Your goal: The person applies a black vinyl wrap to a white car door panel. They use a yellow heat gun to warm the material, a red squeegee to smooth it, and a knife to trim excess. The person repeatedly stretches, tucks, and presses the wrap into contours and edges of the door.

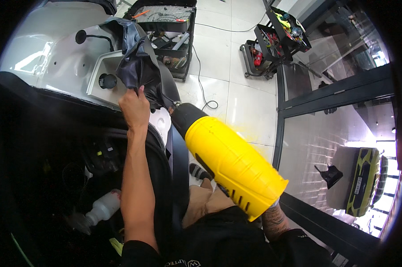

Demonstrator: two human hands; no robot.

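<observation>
Head view: wrinkled sheet (pixel 138 66) (dark) in left hand (pixel 135 107), spreading beyond.

- Heat gun (pixel 234 162): ribbed yellow plastic body with a soft sheen, matt black collar, metal-looking nozzle (pixel 177 105).
- Dark sheet (pixel 141 66), upper left of the heat gun: thin, plastic-looking, glossy, crumpled into folds.
- Bodywork (pixel 70 55), farther left of the heat gun: smooth, glossy, with bright reflections.
- Floor tiles (pixel 252 109), above the heat gun: smooth and shiny.
- Panes (pixel 314 133), right of the heat gun: reflective glass.
- Bottle (pixel 105 206), lower left of the heat gun: translucent plastic.
- Shirt (pixel 219 242), below the heat gun: matt black cloth.
</observation>
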